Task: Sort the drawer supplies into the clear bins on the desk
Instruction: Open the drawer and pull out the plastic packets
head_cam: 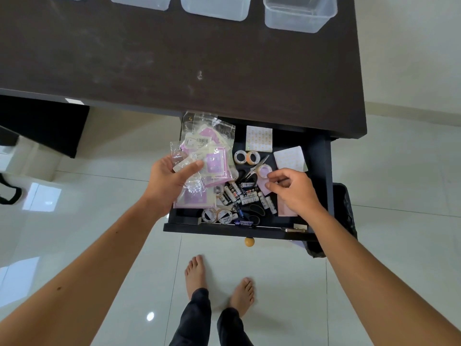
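Observation:
The dark drawer [321, 176] stands pulled open below the desk edge. My left hand [167, 181] holds a fanned bunch of clear plastic packets [212, 156] with purple inserts over the drawer's left side. My right hand [291, 188] is down in the drawer's right part, fingertips pinching a small pink packet [263, 187]. Loose batteries [245, 193], tape rolls [245, 157], scissors [254, 168] and two patterned sticker sheets [259, 138] lie inside. Clear bins [299, 16] line the far edge of the dark desk [174, 71].
A black waste basket [346, 208] sits on the floor right of the drawer. An orange knob [249, 241] sticks out of the drawer front. My bare feet [217, 280] stand on glossy white tiles just under it. A dark panel [45, 121] hangs below the desk at left.

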`<state>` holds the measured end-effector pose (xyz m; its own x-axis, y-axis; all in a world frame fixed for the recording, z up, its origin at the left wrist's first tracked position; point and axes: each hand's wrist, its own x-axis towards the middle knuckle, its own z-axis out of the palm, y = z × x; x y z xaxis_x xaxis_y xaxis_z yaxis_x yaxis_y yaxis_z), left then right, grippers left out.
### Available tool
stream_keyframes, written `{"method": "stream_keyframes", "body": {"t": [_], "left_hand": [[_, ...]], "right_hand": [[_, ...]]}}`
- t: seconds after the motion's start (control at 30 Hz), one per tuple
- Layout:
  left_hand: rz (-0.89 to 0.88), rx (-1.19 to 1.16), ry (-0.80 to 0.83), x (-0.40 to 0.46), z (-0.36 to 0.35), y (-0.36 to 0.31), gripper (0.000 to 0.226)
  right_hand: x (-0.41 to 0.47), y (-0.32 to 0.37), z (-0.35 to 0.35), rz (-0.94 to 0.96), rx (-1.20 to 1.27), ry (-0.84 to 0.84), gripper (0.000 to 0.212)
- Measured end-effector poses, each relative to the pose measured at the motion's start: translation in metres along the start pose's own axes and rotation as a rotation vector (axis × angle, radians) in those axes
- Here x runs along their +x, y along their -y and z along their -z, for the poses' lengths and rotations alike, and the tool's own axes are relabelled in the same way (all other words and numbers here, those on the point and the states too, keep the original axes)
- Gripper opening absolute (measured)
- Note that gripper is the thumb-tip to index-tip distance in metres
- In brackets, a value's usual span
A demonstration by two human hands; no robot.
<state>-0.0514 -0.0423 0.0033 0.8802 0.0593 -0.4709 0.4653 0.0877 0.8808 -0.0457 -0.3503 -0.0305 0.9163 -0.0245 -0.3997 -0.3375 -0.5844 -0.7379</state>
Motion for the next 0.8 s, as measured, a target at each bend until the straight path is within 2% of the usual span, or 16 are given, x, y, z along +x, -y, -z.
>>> {"method": "stream_keyframes", "body": {"t": [0.1,0.2,0.33,0.43,0.5,0.57,0.7,0.8], "left_hand": [[0.008,0.020,0.014,0.005,-0.007,0.004,0.040],[0.023,0.056,0.042,0.007,-0.019,0.010,0.053],[0.036,0.105,0.115,0.003,-0.047,0.016,0.058],[0.054,0.148,0.171,-0.001,-0.073,0.016,0.051],[0.074,0.147,0.222,-0.003,-0.091,0.013,0.026],[0.089,0.145,0.265,-0.004,-0.109,0.006,0.013],[0.049,0.170,0.326,-0.003,-0.143,-0.007,0.013],[0.003,0.166,0.390,-0.006,-0.175,-0.019,0.025]], "right_hand": [[-0.004,-0.002,0.006,-0.013,0.010,-0.011,0.023],[-0.010,0.004,0.011,-0.027,0.128,0.032,0.024],[-0.021,0.023,0.017,-0.101,0.441,0.202,0.051],[-0.025,0.029,0.025,-0.119,0.566,0.314,0.053],[-0.029,0.029,0.033,-0.137,0.590,0.303,0.054],[-0.033,0.024,0.044,-0.145,0.597,0.255,0.054],[-0.047,0.011,0.072,-0.144,0.671,0.142,0.044],[-0.060,-0.003,0.096,-0.144,0.750,0.055,0.038]]}}
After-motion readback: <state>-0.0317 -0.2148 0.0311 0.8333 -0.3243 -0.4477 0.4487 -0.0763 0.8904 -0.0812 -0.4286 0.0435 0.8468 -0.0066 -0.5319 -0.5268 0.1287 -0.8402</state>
